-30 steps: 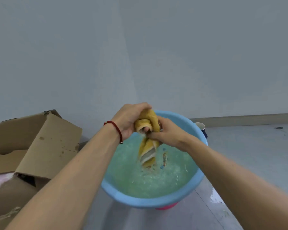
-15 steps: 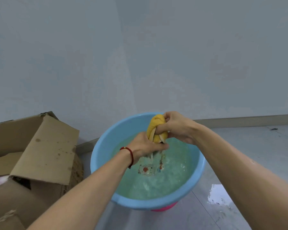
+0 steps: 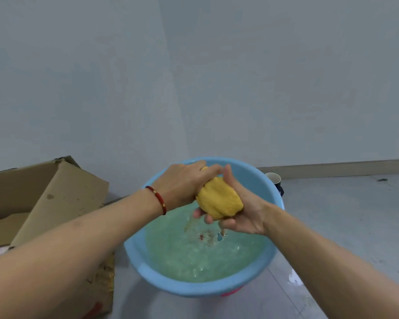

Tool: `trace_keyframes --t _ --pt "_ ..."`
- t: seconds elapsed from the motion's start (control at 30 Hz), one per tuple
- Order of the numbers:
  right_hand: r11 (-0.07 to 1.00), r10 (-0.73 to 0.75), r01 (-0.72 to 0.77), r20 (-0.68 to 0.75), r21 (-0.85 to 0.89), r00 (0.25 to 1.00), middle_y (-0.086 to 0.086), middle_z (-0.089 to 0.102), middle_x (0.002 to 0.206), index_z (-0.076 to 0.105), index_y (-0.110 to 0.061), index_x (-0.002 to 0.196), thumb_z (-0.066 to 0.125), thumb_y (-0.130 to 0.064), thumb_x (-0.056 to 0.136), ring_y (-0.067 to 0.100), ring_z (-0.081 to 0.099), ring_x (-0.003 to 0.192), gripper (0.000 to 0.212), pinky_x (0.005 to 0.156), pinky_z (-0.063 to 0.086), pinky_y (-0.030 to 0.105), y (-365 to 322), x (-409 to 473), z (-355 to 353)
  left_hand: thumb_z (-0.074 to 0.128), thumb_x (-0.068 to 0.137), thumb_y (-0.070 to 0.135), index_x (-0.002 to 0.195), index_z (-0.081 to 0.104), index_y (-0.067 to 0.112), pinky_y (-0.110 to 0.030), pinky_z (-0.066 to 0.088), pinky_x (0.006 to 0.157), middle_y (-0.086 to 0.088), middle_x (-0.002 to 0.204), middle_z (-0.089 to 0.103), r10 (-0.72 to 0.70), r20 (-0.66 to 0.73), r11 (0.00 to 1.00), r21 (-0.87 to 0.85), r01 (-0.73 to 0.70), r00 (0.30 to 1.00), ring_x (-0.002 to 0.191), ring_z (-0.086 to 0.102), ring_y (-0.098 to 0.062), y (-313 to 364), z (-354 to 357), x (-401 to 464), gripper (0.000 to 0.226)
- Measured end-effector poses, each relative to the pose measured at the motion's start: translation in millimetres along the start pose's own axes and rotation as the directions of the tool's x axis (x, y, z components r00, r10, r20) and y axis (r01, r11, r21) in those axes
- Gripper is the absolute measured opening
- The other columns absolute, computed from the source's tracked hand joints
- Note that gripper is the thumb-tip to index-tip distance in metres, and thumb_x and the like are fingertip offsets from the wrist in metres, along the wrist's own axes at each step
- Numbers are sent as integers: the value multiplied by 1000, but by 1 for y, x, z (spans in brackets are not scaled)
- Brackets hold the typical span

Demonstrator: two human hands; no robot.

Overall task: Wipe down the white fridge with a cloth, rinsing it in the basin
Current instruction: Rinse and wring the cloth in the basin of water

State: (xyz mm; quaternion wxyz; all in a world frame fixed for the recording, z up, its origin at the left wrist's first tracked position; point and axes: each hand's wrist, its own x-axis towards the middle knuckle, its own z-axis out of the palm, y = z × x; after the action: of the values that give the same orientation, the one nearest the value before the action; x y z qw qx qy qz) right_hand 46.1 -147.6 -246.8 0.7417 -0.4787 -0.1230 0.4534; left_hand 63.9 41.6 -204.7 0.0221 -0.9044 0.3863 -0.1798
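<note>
A yellow cloth (image 3: 219,200) is bunched into a tight ball above the blue basin (image 3: 194,288), which holds greenish, foamy water. My left hand (image 3: 182,185), with a red cord on the wrist, grips the cloth from the upper left. My right hand (image 3: 242,215) cups and squeezes it from below and the right, palm up. Water drips from the cloth into the basin. The white fridge is not in view.
An open cardboard box (image 3: 55,203) stands left of the basin, touching its side. A dark mug (image 3: 275,183) sits behind the basin's right rim. A grey wall fills the background. The floor at right has a wet patch (image 3: 295,278).
The cloth, earlier twisted with a tail hanging toward the water, is now balled up between both hands. My right hand has turned palm up beneath it.
</note>
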Motion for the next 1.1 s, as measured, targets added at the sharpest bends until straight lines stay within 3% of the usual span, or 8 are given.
trace_keyframes --t 0.13,0.23,0.4,0.6,0.7,0.87,0.97,1.1 --pt "815 -97 -58 -235 -577 967 4 49 76 60 -15 97 80 -38 85 14 44 61 33 47 31 25 3 14 4 54 94 22 119 56 32 -34 34 59 -2 97 58 -74 358 966 257 -22 931 73 57 -29 1 -2 2 27" --pt "359 -251 -281 -382 -890 889 0 55 69 60 -16 80 77 -29 80 21 51 62 21 53 41 27 6 25 10 58 87 22 92 60 22 -33 40 61 2 77 54 -219 448 957 272 102 867 76 60 -29 17 13 9 5" --pt "-26 -376 -317 -285 -948 882 7 72 92 70 -18 101 74 -34 85 27 61 79 23 62 42 29 10 19 5 77 77 24 63 54 15 -33 51 55 -1 60 54 -407 621 880 70 469 670 61 56 -24 31 30 19 28" --pt "-308 -408 -238 -98 -921 908 3 64 108 61 -18 112 73 -21 83 30 64 95 32 68 43 36 2 8 -10 76 81 4 86 54 11 -20 33 38 -6 63 57 -106 898 465 -336 819 428 47 50 -16 19 15 9 23" --pt "-87 -369 -224 -178 -971 912 -2 63 105 61 -21 113 85 -35 78 23 62 97 45 73 46 35 -5 5 -10 74 83 6 108 57 11 -23 45 41 -17 87 73 -116 874 537 -344 770 472 55 67 -24 10 11 7 31" --pt "912 -143 39 -227 -408 963 14 69 113 71 -8 109 67 -40 97 30 68 103 34 91 60 54 -11 -21 -27 64 81 10 100 61 27 -39 53 64 4 81 68 -23 253 996 -83 45 967 74 66 -22 -10 17 -6 25" --pt "978 2 -27 -118 -208 993 23 64 124 63 -9 121 56 -66 92 38 64 111 63 96 55 63 1 -20 -29 65 78 7 102 54 25 -31 38 48 2 78 55 211 -48 977 34 -209 976 61 55 -22 -3 8 -15 32" --pt "935 159 -124 81 -332 984 16 70 103 60 -11 121 63 -56 91 21 67 81 54 58 54 24 8 -14 -2 60 81 6 102 54 22 -31 37 41 1 78 51 264 -140 963 95 -253 954 59 50 -19 1 11 -20 27"
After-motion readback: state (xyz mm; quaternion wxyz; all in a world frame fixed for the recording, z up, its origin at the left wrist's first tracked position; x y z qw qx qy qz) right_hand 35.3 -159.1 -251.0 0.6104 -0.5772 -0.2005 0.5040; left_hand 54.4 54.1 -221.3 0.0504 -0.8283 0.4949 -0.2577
